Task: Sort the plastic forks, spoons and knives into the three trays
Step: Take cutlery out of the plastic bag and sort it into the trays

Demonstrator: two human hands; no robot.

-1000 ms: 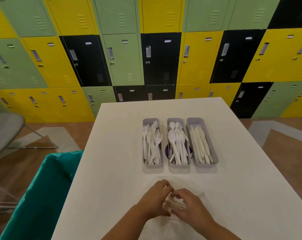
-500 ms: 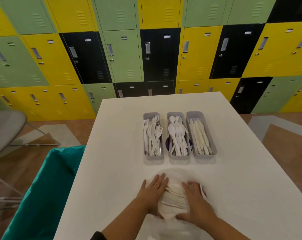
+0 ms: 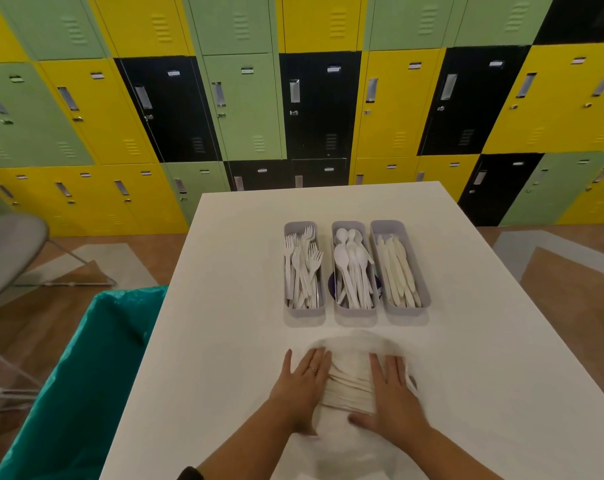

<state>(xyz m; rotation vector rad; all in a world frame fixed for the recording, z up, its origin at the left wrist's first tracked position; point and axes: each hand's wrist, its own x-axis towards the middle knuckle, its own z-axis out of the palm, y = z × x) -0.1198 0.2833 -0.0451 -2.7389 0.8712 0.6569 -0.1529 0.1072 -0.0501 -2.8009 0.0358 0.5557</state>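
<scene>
Three grey trays stand side by side on the white table [image 3: 224,341]. The left tray [image 3: 288,308] holds white forks [image 3: 302,268], the middle tray [image 3: 355,312] holds white spoons [image 3: 352,268], and the right tray [image 3: 426,299] holds cream knives [image 3: 399,271]. Nearer me lies a bundle of cream cutlery [image 3: 350,386] inside a thin clear bag. My left hand [image 3: 302,382] lies flat on the bundle's left side. My right hand [image 3: 392,393] lies flat on its right side, fingers straight.
A bin lined with a teal bag [image 3: 86,375] stands against the table's left edge. A grey chair [image 3: 9,254] is at the far left. Yellow, green and black lockers [image 3: 311,98] fill the wall behind the table. A dark round thing [image 3: 331,284] shows under the middle tray.
A second ago both hands were curled together over the bundle. They have since flattened and spread apart on it, and the view has tilted down slightly.
</scene>
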